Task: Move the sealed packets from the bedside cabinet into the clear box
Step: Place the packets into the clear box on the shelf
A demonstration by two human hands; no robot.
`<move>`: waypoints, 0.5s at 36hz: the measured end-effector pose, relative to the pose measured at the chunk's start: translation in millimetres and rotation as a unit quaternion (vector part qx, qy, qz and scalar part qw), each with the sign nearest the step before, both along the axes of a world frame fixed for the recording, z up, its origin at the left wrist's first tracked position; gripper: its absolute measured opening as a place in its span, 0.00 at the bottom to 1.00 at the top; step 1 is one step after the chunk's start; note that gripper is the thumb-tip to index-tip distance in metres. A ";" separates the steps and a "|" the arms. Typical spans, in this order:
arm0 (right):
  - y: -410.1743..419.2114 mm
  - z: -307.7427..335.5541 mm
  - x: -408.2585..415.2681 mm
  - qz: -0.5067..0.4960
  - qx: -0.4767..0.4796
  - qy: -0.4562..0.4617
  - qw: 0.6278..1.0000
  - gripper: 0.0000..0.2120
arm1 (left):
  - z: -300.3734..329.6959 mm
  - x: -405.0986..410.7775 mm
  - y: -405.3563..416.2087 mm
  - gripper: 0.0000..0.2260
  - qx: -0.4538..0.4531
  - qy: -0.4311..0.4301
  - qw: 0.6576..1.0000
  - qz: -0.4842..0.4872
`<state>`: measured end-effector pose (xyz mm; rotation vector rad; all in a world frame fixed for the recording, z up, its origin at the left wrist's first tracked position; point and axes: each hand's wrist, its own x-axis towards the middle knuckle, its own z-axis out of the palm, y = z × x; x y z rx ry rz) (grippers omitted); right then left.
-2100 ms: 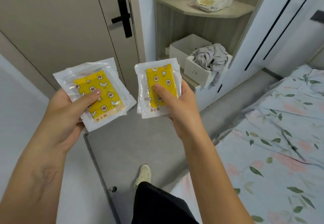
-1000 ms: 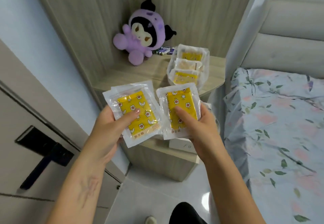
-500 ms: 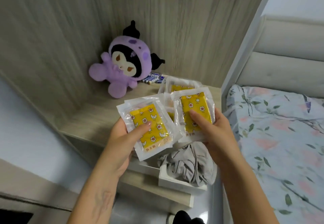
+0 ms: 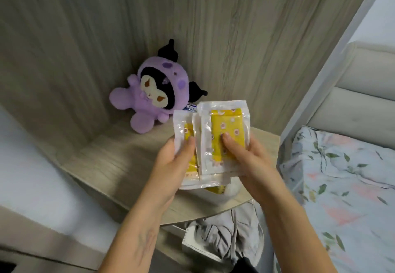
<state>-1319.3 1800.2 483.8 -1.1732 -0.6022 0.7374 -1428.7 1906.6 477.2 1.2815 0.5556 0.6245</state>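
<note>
Head view showed the left hand [image 4: 171,165] and right hand [image 4: 248,159] each pinching a sealed packet [image 4: 226,131] above the clear box [image 4: 215,198]; better to lower both flat before releasing.

No words or numbers can be read anywhere. The front packet [image 4: 224,138], at frame centre, has a short line of dark print along the lower edge of its yellow insert, too small and blurred to make out; the insert itself shows only little cartoon figures. The back packet [image 4: 188,155], just left of it, has a pale strip of print at its foot, equally unreadable. A small blue-and-white label [image 4: 190,107] beside the plush [image 4: 149,99] is illegible.
</note>
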 end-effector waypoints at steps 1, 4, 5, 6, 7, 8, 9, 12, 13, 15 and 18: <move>5.2 -3.3 -3.0 -0.008 -0.010 -0.041 0.999 0.08 | 1.1 3.0 -0.9 0.13 -0.003 0.002 1.000 0.009; 16.9 -10.7 -7.3 -0.034 -0.045 -0.147 0.988 0.06 | 2.3 9.4 0.2 0.14 -0.023 0.012 1.000 0.016; 18.6 -12.6 -7.8 -0.040 -0.061 -0.156 0.985 0.09 | 2.9 10.3 0.3 0.13 -0.034 0.021 0.999 0.016; 19.3 -13.1 -8.5 -0.038 -0.073 -0.153 0.985 0.15 | 3.7 11.0 -0.2 0.12 -0.037 0.025 0.999 0.011; 19.2 -12.8 -10.0 -0.027 -0.075 -0.143 0.986 0.20 | 4.7 12.3 -1.5 0.14 -0.034 0.023 0.999 0.008; 19.0 -12.0 -11.4 -0.014 -0.071 -0.141 0.987 0.23 | 3.4 13.9 -3.3 0.17 -0.027 0.019 0.999 0.006; 18.1 -11.5 -12.6 -0.009 -0.068 -0.147 0.987 0.25 | 3.7 15.9 -5.5 0.20 -0.030 0.013 0.999 0.011; 14.9 -11.3 -13.8 -0.012 -0.061 -0.140 0.988 0.34 | -0.8 19.2 -8.4 0.22 -0.037 -0.013 0.999 0.028; 13.9 -11.7 -12.8 -0.012 -0.062 -0.132 0.989 0.35 | -2.6 19.8 -9.5 0.23 -0.043 -0.017 0.999 0.025; 15.1 -11.3 -10.5 -0.012 -0.069 -0.146 0.987 0.32 | -5.9 19.6 -11.4 0.27 -0.048 -0.022 0.999 0.009; 16.5 -13.4 -4.9 -0.021 -0.106 -0.179 0.978 0.27 | -13.0 21.0 -8.8 0.34 -0.048 -0.004 0.999 -0.010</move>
